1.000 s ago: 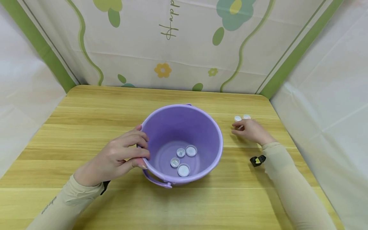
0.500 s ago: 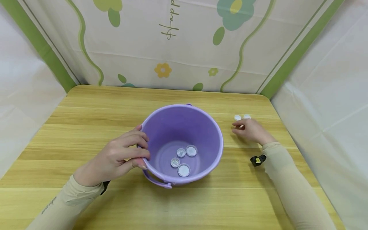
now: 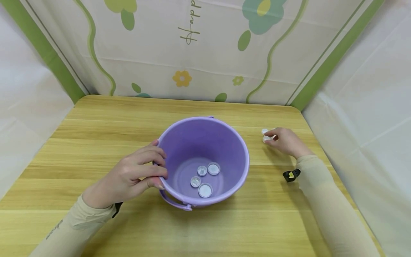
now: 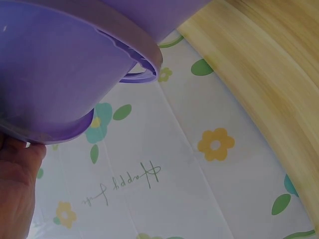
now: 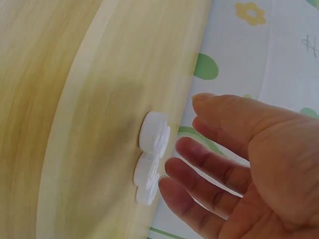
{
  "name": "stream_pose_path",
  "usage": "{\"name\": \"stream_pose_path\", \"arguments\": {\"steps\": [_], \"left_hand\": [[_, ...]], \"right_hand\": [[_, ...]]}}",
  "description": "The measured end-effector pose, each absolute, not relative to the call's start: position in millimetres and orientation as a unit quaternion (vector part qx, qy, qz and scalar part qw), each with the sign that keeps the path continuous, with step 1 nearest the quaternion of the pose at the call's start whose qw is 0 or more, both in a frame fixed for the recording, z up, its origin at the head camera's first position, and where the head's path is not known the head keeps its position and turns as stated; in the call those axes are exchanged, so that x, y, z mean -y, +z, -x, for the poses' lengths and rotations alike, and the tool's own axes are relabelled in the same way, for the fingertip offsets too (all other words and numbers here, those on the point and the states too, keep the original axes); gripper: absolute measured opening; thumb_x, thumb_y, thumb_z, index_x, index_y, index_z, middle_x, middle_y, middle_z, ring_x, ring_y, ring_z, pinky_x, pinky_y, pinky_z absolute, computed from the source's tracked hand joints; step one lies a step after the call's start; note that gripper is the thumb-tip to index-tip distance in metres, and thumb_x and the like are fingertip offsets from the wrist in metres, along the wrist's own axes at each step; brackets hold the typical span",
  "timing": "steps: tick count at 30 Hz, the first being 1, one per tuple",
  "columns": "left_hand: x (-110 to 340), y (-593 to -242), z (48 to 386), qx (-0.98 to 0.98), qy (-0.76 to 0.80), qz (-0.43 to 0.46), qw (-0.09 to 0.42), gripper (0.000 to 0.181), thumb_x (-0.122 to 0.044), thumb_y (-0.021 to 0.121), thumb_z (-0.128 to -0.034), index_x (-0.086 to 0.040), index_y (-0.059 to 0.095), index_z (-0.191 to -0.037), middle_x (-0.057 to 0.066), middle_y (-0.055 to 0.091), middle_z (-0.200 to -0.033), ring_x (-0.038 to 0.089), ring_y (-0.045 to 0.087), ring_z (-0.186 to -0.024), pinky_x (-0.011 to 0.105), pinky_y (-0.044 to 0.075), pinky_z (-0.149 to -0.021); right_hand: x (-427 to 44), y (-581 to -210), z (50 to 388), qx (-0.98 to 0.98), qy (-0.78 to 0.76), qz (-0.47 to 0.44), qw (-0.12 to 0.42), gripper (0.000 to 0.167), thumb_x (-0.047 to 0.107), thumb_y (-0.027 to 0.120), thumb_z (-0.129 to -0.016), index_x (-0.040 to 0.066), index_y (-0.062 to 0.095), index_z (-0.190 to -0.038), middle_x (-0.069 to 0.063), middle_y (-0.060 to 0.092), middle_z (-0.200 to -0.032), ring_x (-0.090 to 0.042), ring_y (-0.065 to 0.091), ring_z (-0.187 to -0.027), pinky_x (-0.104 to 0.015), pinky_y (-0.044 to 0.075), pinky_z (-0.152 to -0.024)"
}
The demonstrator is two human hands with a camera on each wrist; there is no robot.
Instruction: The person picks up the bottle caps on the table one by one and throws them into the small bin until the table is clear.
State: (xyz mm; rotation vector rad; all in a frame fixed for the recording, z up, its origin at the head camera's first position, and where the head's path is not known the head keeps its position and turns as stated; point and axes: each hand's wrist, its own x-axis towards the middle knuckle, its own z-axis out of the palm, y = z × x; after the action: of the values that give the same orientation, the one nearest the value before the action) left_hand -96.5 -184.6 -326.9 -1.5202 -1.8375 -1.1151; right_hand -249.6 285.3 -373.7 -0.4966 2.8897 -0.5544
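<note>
Notably, one purple bucket [image 3: 199,139]: rim gripped at its left by the left hand [image 3: 128,175]; four small round containers [image 3: 205,190] lie inside. Right of bucket: white round pieces [image 5: 153,132], close-set on the wood-grain table [image 3: 86,142]; right hand [image 3: 288,142] beside them, thumb and fingers loosely parted, no hold apparent. Likely hazards: a brushing fingertip scattering the pieces; a leftward pull tipping the bucket, sliding the containers. Behind bucket: flower-printed white sheet [image 3: 151,46]. Beyond both sides: pale sheeting [image 3: 369,117]
</note>
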Motion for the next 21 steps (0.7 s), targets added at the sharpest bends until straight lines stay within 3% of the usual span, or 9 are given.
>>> {"name": "stream_pose_path", "arguments": {"steps": [5, 13, 21], "left_hand": [[185, -327, 96, 0.677, -0.407, 0.559, 0.254, 0.024, -0.025, 0.063, -0.0969, -0.003, 0.07, -0.092, 0.01, 0.061, -0.093, 0.027, 0.055, -0.1, 0.049, 0.032, -0.117], [185, -327, 96, 0.679, -0.406, 0.557, 0.253, 0.025, -0.026, 0.063, -0.0968, -0.003, 0.07, -0.091, 0.01, 0.06, -0.093, 0.027, 0.054, -0.099, 0.049, 0.032, -0.117], [185, -326, 95, 0.681, -0.403, 0.557, 0.252, 0.024, -0.024, 0.063, -0.0976, -0.002, 0.07, -0.092, 0.01, 0.061, -0.094, 0.027, 0.054, -0.1, 0.051, 0.032, -0.116]], "right_hand": [[-283, -377, 254, -0.965, -0.175, 0.176, 0.085, 0.036, 0.017, 0.066, -0.096, -0.004, 0.064, -0.126, -0.026, 0.063, -0.12, -0.035, 0.063, -0.101, -0.053, 0.054, -0.088], [-278, -383, 260, -0.966, -0.151, 0.197, 0.071, 0.033, 0.01, 0.068, -0.092, -0.006, 0.066, -0.12, -0.022, 0.067, -0.108, -0.031, 0.064, -0.093, -0.05, 0.055, -0.086], [-278, -385, 264, -0.973, -0.128, 0.18, 0.061, 0.035, 0.012, 0.068, -0.092, -0.002, 0.065, -0.124, -0.027, 0.062, -0.117, -0.043, 0.059, -0.105, -0.059, 0.049, -0.095]]}}
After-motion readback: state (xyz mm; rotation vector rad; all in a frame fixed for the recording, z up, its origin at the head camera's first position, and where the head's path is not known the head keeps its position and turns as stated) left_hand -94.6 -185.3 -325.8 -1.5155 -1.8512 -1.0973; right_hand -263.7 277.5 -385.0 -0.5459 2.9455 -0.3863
